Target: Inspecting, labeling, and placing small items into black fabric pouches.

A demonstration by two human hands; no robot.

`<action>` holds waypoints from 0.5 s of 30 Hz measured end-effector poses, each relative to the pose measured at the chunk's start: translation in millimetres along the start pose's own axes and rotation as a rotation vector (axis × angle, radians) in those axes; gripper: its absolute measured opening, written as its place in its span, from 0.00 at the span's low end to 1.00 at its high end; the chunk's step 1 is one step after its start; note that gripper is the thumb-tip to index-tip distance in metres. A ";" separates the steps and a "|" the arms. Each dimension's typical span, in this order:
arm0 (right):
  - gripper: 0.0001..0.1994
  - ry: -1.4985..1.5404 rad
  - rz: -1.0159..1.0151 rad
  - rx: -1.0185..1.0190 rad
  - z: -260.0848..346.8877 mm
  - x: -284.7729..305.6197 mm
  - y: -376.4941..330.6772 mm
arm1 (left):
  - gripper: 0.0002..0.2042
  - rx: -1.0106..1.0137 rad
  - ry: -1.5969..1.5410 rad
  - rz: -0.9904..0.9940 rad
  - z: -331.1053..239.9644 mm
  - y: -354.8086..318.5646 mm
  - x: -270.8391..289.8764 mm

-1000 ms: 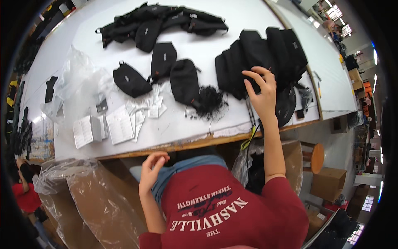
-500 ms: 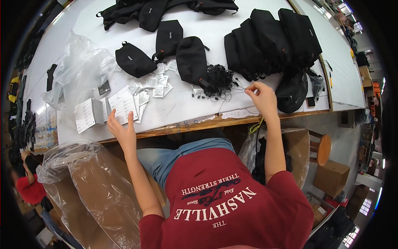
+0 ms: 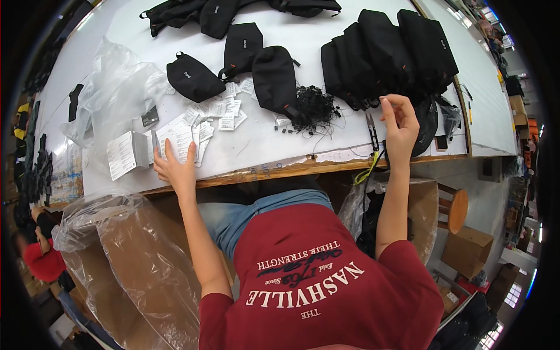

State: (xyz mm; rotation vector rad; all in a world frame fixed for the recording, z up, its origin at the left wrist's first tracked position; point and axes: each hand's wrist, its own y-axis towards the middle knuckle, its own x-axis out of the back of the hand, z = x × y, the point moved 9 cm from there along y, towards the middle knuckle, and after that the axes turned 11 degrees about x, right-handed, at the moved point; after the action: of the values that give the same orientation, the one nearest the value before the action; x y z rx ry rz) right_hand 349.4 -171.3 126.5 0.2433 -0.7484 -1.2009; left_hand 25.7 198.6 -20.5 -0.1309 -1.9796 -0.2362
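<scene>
Touching white papers point(image 3: 180, 133), the left hand point(image 3: 177, 170) is spread wide. The right hand point(image 3: 401, 129) is curled near black bags point(image 3: 380, 52); I can't tell if it's holding anything.

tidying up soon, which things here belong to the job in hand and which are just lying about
Likely part of it:
- printed leaflets, at the left hand
- black fabric pouches, near the right hand
- tangled black strings
- pointed snips

Likely just lying about:
- wooden stool
- cardboard box by the stool
</scene>
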 end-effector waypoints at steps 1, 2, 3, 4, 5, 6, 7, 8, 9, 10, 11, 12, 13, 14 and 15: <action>0.05 0.128 -0.020 -0.004 5.0 -5.0 2.3 | 0.39 0.011 0.028 -0.031 0.4 -0.6 2.9; 0.05 0.133 -0.017 -0.003 8.7 -8.9 4.3 | 0.39 0.014 0.031 -0.035 1.2 -0.1 4.6; 0.05 0.316 0.024 -0.065 7.2 -19.9 5.1 | 0.39 0.016 -0.012 0.016 1.1 0.8 2.6; 0.05 0.498 0.068 -0.128 6.3 -32.3 4.4 | 0.39 0.019 -0.054 0.066 1.0 1.5 0.7; 0.05 0.579 0.081 -0.179 4.4 -40.9 2.8 | 0.39 0.024 -0.052 0.061 1.3 3.0 2.9; 0.05 0.587 0.089 -0.178 3.3 -42.3 2.3 | 0.38 0.001 -0.064 0.073 -2.9 3.6 6.4; 0.05 0.593 0.146 -0.224 -1.7 -46.6 -0.6 | 0.38 -0.023 -0.077 0.086 -6.9 3.9 9.5; 0.05 0.598 0.204 -0.271 -4.5 -52.5 -3.8 | 0.38 -0.014 -0.074 0.080 -7.9 4.5 12.5; 0.05 0.529 0.184 -0.281 -3.1 -52.2 -3.7 | 0.37 -0.019 -0.129 0.076 -9.7 4.9 16.3; 0.05 0.536 0.190 -0.281 0.5 -54.2 -4.1 | 0.36 -0.025 -0.184 0.072 -10.5 5.0 20.6; 0.05 0.458 0.198 -0.293 1.2 -54.2 -5.1 | 0.33 -0.035 -0.216 0.050 -10.4 5.0 26.8; 0.06 0.374 0.200 -0.305 -0.3 -51.9 -5.9 | 0.33 -0.034 -0.215 0.050 -13.2 3.5 31.7; 0.06 0.413 0.191 -0.281 -0.8 -53.3 -6.2 | 0.31 0.002 -0.272 0.049 -12.4 1.8 38.3; 0.06 0.412 0.191 -0.283 -4.3 -55.2 -7.8 | 0.29 0.039 -0.330 0.048 -11.7 -0.3 44.8; 0.06 0.567 0.161 -0.355 -10.6 -59.7 -11.5 | 0.29 0.039 -0.330 0.049 -13.4 -3.0 50.6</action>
State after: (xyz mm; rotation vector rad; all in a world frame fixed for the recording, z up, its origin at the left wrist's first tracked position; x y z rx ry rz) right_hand 338.0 -123.8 88.9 0.2091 -0.0556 -1.0198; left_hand 16.4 191.9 30.7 -0.2032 -2.3041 -0.1513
